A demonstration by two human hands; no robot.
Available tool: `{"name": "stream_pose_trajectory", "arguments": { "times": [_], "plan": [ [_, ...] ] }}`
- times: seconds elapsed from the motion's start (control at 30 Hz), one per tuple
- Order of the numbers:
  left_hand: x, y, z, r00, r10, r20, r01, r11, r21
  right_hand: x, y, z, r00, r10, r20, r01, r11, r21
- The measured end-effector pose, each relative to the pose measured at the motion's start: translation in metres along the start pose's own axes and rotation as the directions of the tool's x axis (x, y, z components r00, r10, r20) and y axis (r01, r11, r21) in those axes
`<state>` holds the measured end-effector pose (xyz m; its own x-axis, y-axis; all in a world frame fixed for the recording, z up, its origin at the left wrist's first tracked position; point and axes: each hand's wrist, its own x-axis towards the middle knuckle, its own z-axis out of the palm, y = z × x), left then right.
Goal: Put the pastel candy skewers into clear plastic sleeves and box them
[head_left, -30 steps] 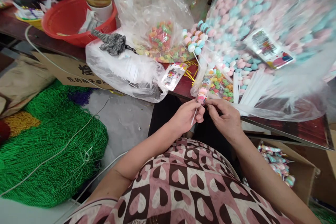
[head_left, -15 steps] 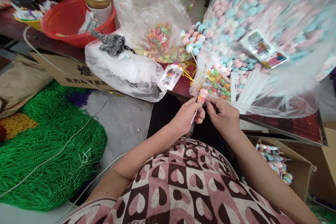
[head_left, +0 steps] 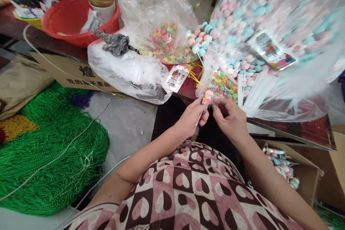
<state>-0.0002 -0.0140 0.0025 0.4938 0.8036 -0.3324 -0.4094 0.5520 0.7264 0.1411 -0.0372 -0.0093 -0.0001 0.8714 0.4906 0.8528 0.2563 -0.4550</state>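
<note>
In front of my lap, my left hand (head_left: 192,118) is closed around a marshmallow skewer (head_left: 207,98) in a small printed clear wrapper. The skewer's white stick (head_left: 198,119) sticks out below the fingers, and pink candy shows at its top. Close by on the right, my right hand (head_left: 230,118) has thumb and forefinger pinched together beside the wrapper's lower end. What lies between those fingertips is too small to make out. Just beyond the hands are a bag of colourful ring candies (head_left: 223,84) and a bundle of white sticks (head_left: 257,88).
A large clear bag of pastel marshmallows (head_left: 242,10) fills the right of the table, with a printed sachet (head_left: 271,50) on it. Gold twist ties (head_left: 195,73) lie mid-table. A red basin (head_left: 61,18) stands left. Below are green cords (head_left: 54,151) and a carton (head_left: 304,172) of wrapped sweets.
My right fingertips have shifted slightly right, away from the wrapper. My left hand stays almost where it was, still holding the skewer.
</note>
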Motion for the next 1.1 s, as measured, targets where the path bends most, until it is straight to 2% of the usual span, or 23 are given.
{"name": "stream_pose_trajectory", "arguments": {
  "times": [0.1,0.43,0.6,0.77,0.83,0.97,1.03,1.1],
  "plan": [
    [0.000,-0.001,0.001,1.000,-0.010,0.010,0.010,1.000,0.003,-0.002,0.001,0.001,0.999,-0.020,0.029,0.021,1.000,-0.012],
    [0.003,-0.004,0.001,1.000,-0.009,0.027,0.008,1.000,0.024,-0.002,0.009,0.009,0.986,-0.145,-0.085,0.123,0.968,-0.218],
    [0.002,-0.006,-0.001,1.000,-0.001,-0.007,0.001,0.997,0.072,0.000,0.008,0.008,0.989,-0.141,-0.035,0.134,0.979,-0.152],
    [0.003,-0.010,-0.006,0.998,0.009,-0.055,0.001,0.984,0.179,-0.004,0.007,0.005,0.973,-0.231,-0.002,0.231,0.972,-0.039],
    [0.003,-0.012,-0.007,0.999,-0.010,-0.036,0.017,0.979,0.204,-0.005,0.006,0.001,0.983,-0.182,-0.001,0.182,0.983,-0.005],
    [0.003,-0.013,-0.009,0.997,-0.065,0.052,0.054,0.980,0.189,-0.001,0.004,-0.005,1.000,0.019,-0.007,-0.018,0.999,0.046],
    [0.003,-0.013,-0.009,0.996,-0.071,0.053,0.064,0.990,0.127,0.002,0.002,-0.005,1.000,0.013,-0.009,-0.012,0.998,0.055],
    [0.004,-0.014,-0.009,0.999,-0.043,0.004,0.043,0.996,0.073,0.003,-0.001,-0.002,0.998,-0.053,-0.013,0.054,0.997,0.052]
  ]
}}
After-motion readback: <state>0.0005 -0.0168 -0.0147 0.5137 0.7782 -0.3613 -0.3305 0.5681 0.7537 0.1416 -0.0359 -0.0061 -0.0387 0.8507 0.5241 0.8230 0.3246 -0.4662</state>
